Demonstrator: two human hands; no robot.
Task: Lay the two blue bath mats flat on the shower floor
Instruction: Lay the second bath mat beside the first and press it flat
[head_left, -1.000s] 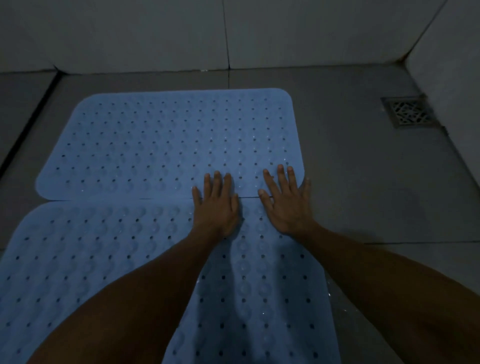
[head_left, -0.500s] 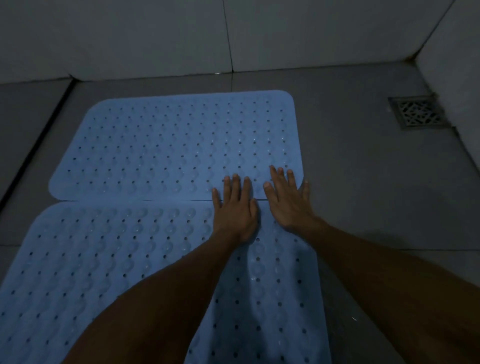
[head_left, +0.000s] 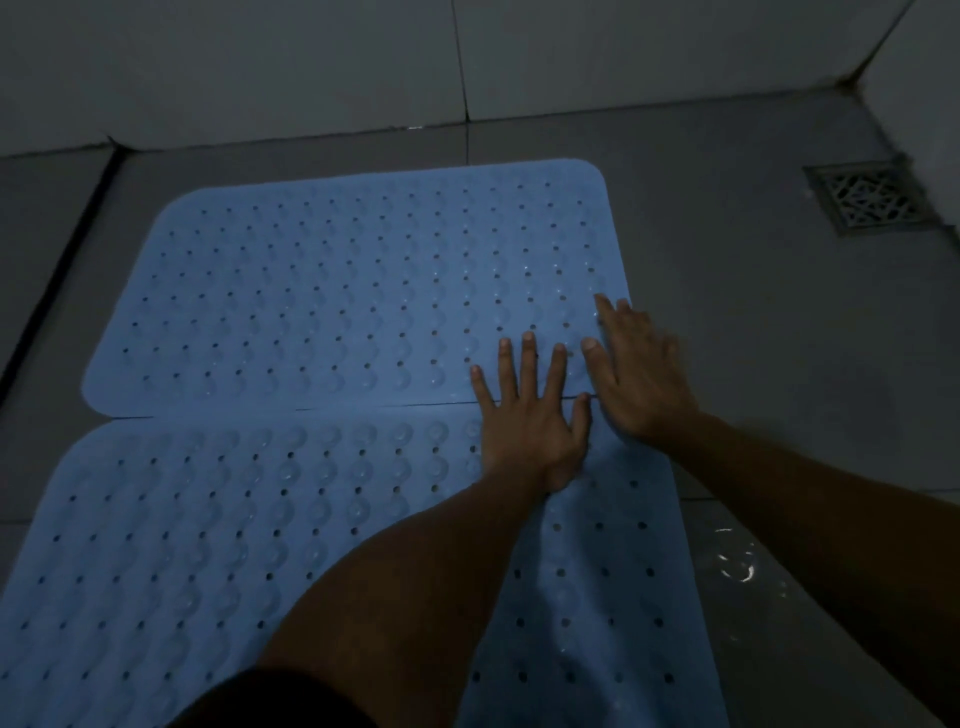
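Blue rubber: 2 perforated bath mats lie flat on the grey shower floor (head_left: 779, 338), far mat (head_left: 337, 291) and near mat (head_left: 182, 545) w/ long edges touching; 1 drain grate (head_left: 870, 197) at 2 o'clock. Vs 0.5 s ago, the right hand (head_left: 641, 374) has slid toward 12, blurred. Both hands open, palms down, gripping nothing; left hand (head_left: 530, 421) straddles the seam, fingers spread.
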